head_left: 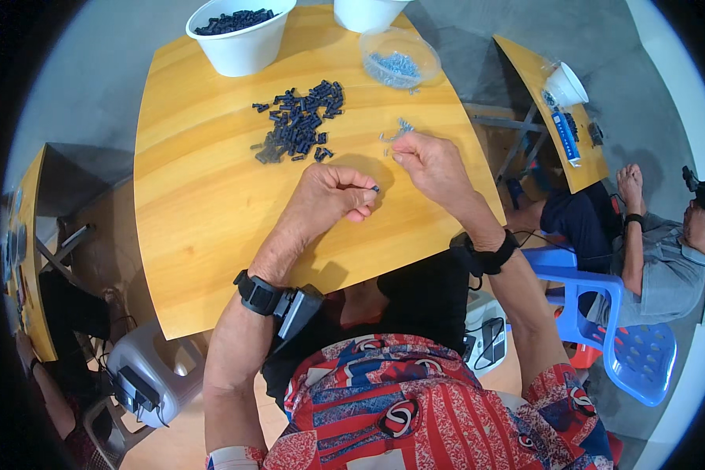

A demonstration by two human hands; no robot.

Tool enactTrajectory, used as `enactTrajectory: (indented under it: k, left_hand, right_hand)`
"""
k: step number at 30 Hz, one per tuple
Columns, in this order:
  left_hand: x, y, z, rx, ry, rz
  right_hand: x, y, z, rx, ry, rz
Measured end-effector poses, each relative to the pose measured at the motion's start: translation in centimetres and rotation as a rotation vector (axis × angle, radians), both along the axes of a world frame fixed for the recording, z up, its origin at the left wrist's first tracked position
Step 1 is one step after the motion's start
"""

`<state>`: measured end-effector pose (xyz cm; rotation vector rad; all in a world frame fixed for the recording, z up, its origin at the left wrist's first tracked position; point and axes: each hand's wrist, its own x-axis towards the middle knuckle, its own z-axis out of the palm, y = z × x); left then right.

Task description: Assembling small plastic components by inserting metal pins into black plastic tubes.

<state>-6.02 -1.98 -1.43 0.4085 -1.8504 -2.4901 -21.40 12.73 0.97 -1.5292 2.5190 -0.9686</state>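
Observation:
My left hand (333, 197) is closed in a pinch above the wooden table. Between its thumb and fingertips the tip of a small black plastic piece (376, 189) shows. To its right, my right hand (431, 163) has thumb and forefinger pressed together; whatever they hold is too small or hidden to make out. A few small silvery metal pieces (404, 125) lie on the table just beyond the right fingers. Beyond my left hand spreads a loose heap of short black plastic pieces (301, 117).
At the far edge of the table (188, 235) stand a white tub (247, 47) of black pieces, another white tub (364, 14) and a clear round bowl (400, 61) of silvery pieces. A person (666, 251) sits near a second table (583, 168) at right, beside a blue chair (642, 356).

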Motion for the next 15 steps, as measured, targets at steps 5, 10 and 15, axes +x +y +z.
enactTrajectory:
  k: [5, 10, 15]
  left_hand:
    - [-0.1, -0.1, -0.2, 0.014, 0.028, 0.060]
    - [-0.1, -0.1, -0.2, 0.010, 0.035, 0.072]
    - [0.3, 0.2, -0.6, -0.010, 0.017, -0.045]
  right_hand:
    - [0.5, -1.4, -0.1, 0.062, 0.148, -0.034]
    - [0.2, -2.0, -0.3, 0.136, 0.164, -0.020]
    - [0.3, -2.0, -0.5, 0.133, 0.229, -0.010]
